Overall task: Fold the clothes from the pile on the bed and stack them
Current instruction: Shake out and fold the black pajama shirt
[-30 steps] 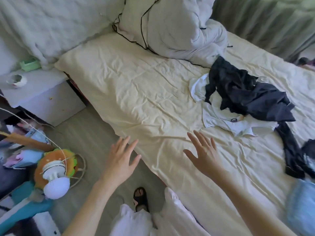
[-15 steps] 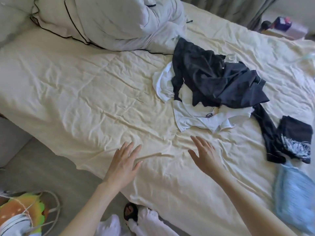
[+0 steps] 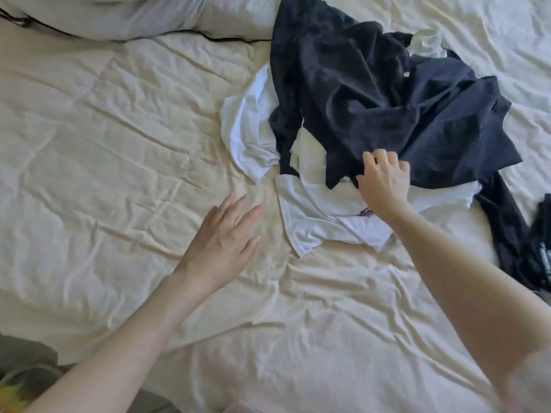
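Reaching forward with curled fingers, the right hand (image 3: 384, 181) grips the near edge of the dark garment (image 3: 387, 93) heaped over white clothes (image 3: 310, 216) on the bed (image 3: 104, 144). The left hand (image 3: 223, 242) hovers flat, fingers straight, beside the pile.

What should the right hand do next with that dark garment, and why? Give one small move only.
Probably lift the dark garment up and off the pile. The right hand already has its fingers curled on the garment's near edge, it lies on top of the white shirt, and the left hand hovers open over the bare sheet, free to help spread it.
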Available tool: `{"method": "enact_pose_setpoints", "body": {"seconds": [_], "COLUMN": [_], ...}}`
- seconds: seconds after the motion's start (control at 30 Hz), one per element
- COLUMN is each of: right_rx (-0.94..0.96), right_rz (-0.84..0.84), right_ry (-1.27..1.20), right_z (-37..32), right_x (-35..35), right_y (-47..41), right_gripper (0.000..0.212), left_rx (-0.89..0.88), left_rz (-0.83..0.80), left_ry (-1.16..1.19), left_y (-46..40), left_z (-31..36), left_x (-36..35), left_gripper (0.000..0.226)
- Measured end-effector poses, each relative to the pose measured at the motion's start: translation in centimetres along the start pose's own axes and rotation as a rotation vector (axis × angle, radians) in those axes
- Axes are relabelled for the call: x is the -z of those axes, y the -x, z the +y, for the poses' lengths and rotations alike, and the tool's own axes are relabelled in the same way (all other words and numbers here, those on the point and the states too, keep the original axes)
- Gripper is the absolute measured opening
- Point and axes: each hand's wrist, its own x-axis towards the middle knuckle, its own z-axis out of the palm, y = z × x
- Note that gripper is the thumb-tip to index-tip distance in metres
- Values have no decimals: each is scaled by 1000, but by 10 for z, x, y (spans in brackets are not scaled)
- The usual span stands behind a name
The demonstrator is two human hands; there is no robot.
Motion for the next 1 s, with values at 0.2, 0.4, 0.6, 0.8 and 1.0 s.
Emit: {"method": "enact_pose_setpoints", "body": {"seconds": [0.2,0.4,0.6,0.8,1.0], "right_rx": [-90,-2,117,201,232], "right_rz": [-37,128,214,48,-72], "right_ry": [262,-328,-777,-1071,-1148], "right_z": [23,21,-21,-43,-58], "right_x": [-21,-15,25,84,129], "right_y": [-41,-21,84,163,228], "right_gripper": [20,21,9,8,11], "left_rx": [2,-33,-137,-244,-86], "left_rz": [-40,-46,14,-46,139], "left_ry": [-15,-9,-20,-160,199], "left_y": [-31,-38,-38,-3,86], "left_z": [-7,10,44,77,83], "left_x": [-20,-21,8,39,71], "left_gripper": [54,53,63,66,13]}}
